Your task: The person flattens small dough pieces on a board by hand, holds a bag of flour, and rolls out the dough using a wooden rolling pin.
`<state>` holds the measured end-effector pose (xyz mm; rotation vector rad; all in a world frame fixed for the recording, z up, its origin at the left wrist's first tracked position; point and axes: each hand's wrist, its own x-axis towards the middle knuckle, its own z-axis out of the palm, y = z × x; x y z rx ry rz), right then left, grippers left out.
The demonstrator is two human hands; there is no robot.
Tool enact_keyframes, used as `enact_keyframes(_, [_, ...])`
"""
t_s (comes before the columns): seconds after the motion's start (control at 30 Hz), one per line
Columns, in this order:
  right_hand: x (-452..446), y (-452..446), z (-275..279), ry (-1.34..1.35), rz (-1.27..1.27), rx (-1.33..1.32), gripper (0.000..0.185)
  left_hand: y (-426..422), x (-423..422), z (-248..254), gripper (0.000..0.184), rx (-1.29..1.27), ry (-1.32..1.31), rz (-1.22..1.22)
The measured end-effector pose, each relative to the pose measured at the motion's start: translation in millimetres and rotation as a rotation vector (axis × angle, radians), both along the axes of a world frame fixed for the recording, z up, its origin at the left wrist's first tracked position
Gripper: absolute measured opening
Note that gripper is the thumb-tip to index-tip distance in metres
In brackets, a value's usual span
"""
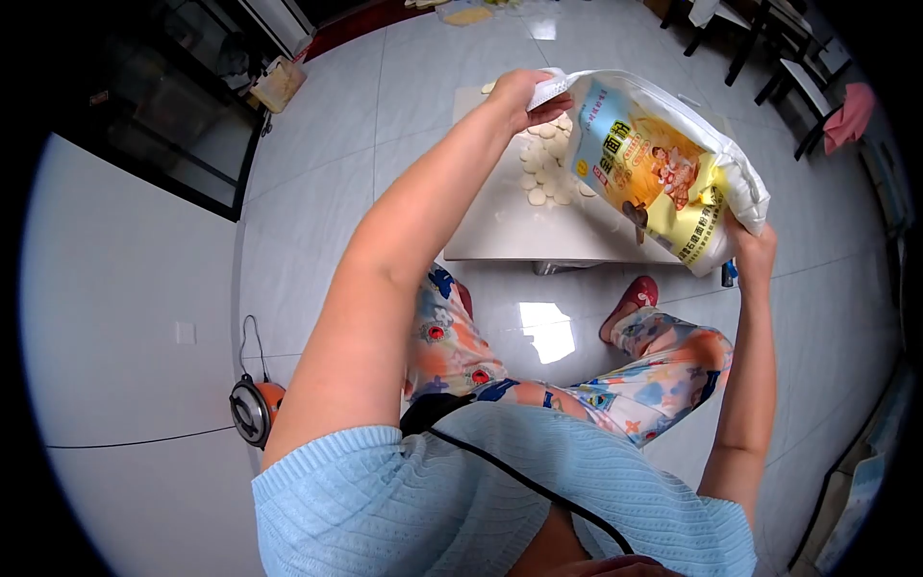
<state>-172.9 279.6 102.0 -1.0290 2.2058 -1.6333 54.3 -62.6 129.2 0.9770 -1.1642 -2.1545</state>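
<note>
A flour bag (646, 163), white with a printed yellow and blue front, hangs tilted in the air between my two hands. My left hand (529, 96) is closed on its upper left corner, where the white edge is bunched. At the lower right end of the bag, my right hand (753, 250) grips the other corner, its fingers partly hidden behind the bag. Beneath it, several round flat dough pieces (543, 173) lie on a low pale table (490, 226). The bag covers the table's right part.
Dark chairs (764, 48) stand at the upper right, one with a pink cloth (850, 117). An orange pot-like appliance (254, 409) with a cord sits on the floor to the left. Glass-panelled doors (154, 115) are at the upper left.
</note>
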Motion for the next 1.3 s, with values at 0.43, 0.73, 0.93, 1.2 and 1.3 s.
enact_keyframes(0.43, [28.9, 30.4, -96.0, -0.413, -0.077, -0.374, 0.036, 66.4, -26.5, 93.1, 0.028, -0.267, 0.042, -0.127])
enact_keyframes(0.73, [86.6, 26.8, -229.5, -0.987, 0.125, -0.493, 0.057, 145.6, -19.5, 128.3, 0.032, -1.051, -0.127, -0.320])
enact_keyframes(0.93, [148.8, -64.4, -181.9, -1.264, 0.297, -0.497, 0.044, 136.7, -4.1, 126.6, 0.040, -1.108, -0.065, -0.249])
enact_keyframes(1.2, [158.8, -148.0, -160.8, -0.693, 0.613, -0.083, 0.051, -6.9, 43.5, 167.0, 0.027, -1.012, -0.050, -0.056])
enact_keyframes(1.3, [143.4, -145.3, -155.0, -0.364, 0.594, 0.114, 0.049, -69.4, 83.3, 177.1, 0.026, -0.870, -0.039, 0.056])
